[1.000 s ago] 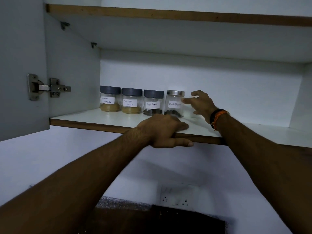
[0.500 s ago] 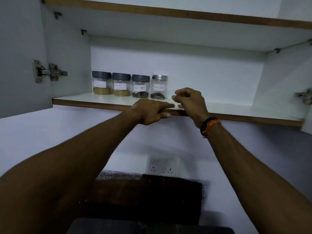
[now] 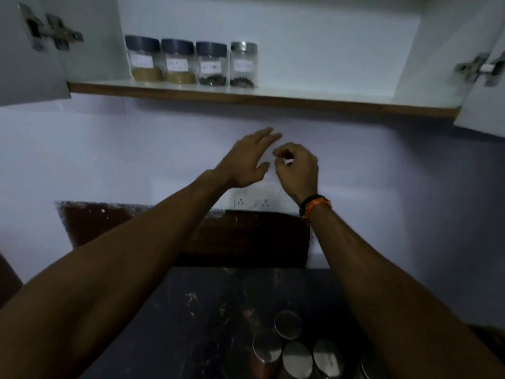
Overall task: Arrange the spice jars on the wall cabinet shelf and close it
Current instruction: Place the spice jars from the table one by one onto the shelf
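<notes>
Several labelled spice jars stand in a row at the left end of the cabinet shelf [image 3: 314, 101]: two dark-lidded jars of brown powder [image 3: 143, 60] [image 3: 178, 62], a dark-lidded jar of black grains [image 3: 211, 64] and a silver-lidded jar of black grains [image 3: 243, 65]. Both hands hang in the air below the shelf, in front of the wall. My left hand [image 3: 247, 160] has its fingers stretched out and holds nothing. My right hand [image 3: 297, 169] has loosely curled fingers and is empty.
The cabinet doors stand open: the left door [image 3: 24, 67] with its hinge [image 3: 50, 31], the right door [image 3: 483, 99] with its hinge [image 3: 481, 68]. A wall socket [image 3: 254, 201] sits below the hands. Several silver-lidded jars [image 3: 296, 356] stand on the dark counter [image 3: 205, 310].
Both hands left the shelf edge and dropped below it. The view tilted down, bringing the counter and its jars into sight.
</notes>
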